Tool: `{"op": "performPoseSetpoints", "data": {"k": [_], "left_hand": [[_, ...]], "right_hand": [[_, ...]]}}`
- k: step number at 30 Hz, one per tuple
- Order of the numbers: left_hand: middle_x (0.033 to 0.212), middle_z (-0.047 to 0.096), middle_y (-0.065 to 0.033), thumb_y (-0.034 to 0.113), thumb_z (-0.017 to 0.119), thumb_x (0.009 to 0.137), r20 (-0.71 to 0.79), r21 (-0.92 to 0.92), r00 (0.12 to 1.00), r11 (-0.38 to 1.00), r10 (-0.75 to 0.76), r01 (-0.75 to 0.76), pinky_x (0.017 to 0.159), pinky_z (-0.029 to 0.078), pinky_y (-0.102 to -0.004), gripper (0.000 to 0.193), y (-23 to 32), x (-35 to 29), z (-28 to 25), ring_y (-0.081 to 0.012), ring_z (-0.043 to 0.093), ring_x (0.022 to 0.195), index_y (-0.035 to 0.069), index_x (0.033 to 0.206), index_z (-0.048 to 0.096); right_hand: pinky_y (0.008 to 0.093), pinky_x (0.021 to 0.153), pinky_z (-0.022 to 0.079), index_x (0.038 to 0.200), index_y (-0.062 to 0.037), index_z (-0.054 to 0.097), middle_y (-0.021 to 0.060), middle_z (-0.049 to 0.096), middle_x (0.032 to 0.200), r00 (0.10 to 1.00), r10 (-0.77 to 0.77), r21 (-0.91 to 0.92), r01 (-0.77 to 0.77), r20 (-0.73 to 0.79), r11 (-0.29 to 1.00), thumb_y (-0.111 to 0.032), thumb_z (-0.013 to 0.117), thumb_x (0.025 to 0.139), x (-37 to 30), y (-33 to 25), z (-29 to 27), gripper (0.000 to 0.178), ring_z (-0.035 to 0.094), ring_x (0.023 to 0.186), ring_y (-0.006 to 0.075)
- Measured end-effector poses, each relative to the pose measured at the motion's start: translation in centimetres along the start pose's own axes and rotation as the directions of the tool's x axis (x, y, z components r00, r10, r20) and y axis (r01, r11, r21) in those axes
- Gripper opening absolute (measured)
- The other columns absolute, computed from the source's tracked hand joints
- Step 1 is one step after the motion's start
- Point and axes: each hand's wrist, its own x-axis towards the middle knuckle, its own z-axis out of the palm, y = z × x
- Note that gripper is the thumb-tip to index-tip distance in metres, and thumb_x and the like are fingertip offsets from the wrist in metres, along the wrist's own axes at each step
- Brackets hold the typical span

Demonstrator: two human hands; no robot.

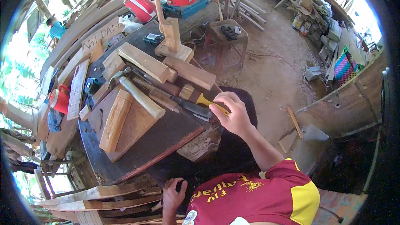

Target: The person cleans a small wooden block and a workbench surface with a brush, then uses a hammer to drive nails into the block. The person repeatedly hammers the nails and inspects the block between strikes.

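My right hand (pixel 234 114) is closed at the yellow handle of a paintbrush (pixel 191 94), whose bristles point left over the table's right edge. Low in the view, my left hand (pixel 173 195) lies against my dark trousers, thumb and forefinger apart and nothing seen between them. Left of the brush, a claw hammer (pixel 141 98) with a wooden handle lies across a flat board (pixel 133 135). Wooden-handled tools (pixel 160 96) lie between hammer and brush, their far ends partly hidden. A shaped wood block (pixel 116 121) rests on the board.
Thick wood blocks (pixel 143 63) and an upright wooden piece (pixel 171 34) stand farther back on the dark table (pixel 166 143). A red jug (pixel 60 98) is at the left. A stool (pixel 244 35) stands beyond the table, and long planks (pixel 108 192) lie below its near edge.
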Motion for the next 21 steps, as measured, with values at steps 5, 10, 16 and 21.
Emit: {"op": "performPoseSetpoints", "data": {"k": [5,10,16,21], "left_hand": [[0.092,0.065,-0.0152,0.023,0.067,0.082,-0.122,0.075,0.986,0.991,0.116,-0.107,0.078,0.045,-0.0445,0.024,0.0,0.3,1.2,-0.0355,0.061,0.086,0.006,0.098,0.065],[0.092,0.065,-0.0173,0.025,0.067,0.083,-0.034,0.073,0.998,0.996,0.062,-0.059,0.080,0.046,-0.0439,0.024,-1.2,0.0,1.0,-0.0363,0.061,0.089,0.005,0.096,0.064],[0.082,0.064,-0.0166,0.021,0.070,0.078,-0.088,0.001,0.996,1.000,0.017,-0.017,0.074,0.047,-0.0447,0.023,-0.9,-0.6,0.5,-0.0364,0.061,0.080,0.001,0.087,0.064],[0.085,0.065,-0.0172,0.020,0.071,0.077,-0.101,-0.034,0.989,0.994,-0.110,0.108,0.074,0.047,-0.0440,0.024,-0.8,-2.2,-0.6,-0.0372,0.061,0.080,0.000,0.089,0.064]], "right_hand": [[0.0386,0.080,0.049,0.088,-0.0020,0.060,0.0123,0.063,0.091,1.000,-0.011,-0.025,0.010,-0.027,1.000,-0.013,0.073,0.079,0.5,0.0,1.0,0.019,0.060,0.088,0.0307],[0.0358,0.079,0.049,0.088,-0.0005,0.062,0.0126,0.064,0.092,0.997,-0.076,-0.006,0.076,0.010,0.997,-0.008,0.075,0.077,1.7,-0.8,2.1,0.018,0.062,0.087,0.0287],[0.0357,0.077,0.049,0.084,-0.0024,0.062,0.0121,0.064,0.090,0.995,-0.102,0.029,0.102,0.006,0.994,-0.009,0.075,0.076,2.8,-1.6,2.9,0.016,0.062,0.085,0.0291],[0.0352,0.077,0.049,0.086,-0.0016,0.062,0.0121,0.064,0.091,0.998,-0.049,0.042,0.048,0.031,0.998,-0.005,0.073,0.077,3.2,-1.8,3.1,0.015,0.062,0.086,0.0283]]}}
